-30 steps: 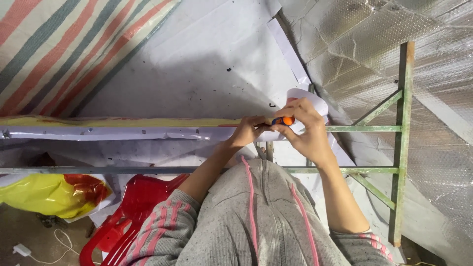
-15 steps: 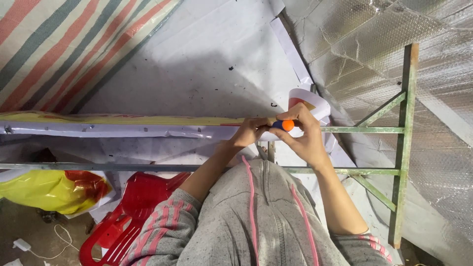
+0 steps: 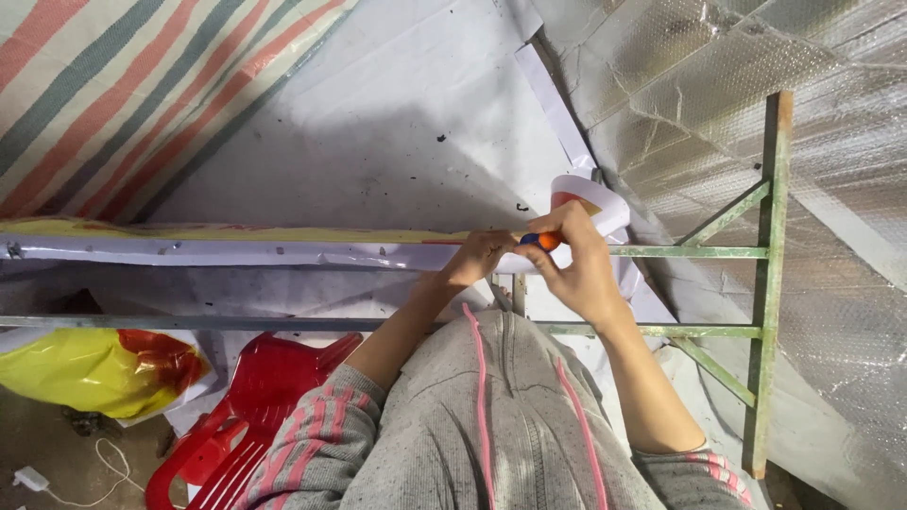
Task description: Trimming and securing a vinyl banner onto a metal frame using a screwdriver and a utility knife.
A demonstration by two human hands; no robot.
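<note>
Both hands meet at frame centre, the right hand point(image 3: 576, 269) pinching an orange-handled tool point(image 3: 540, 242) against the plastic-wrapped rail point(image 3: 236, 253) while the left hand point(image 3: 480, 257) grips that rail, apparently fastening the sheet.

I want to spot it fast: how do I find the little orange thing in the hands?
Look for the green metal frame on the right and follow its upper crossbar leftward to where it meets the long rail wrapped in shiny plastic. There the left hand and right hand meet. The small orange piece is pinched between them, the only bright orange spot there.
</note>
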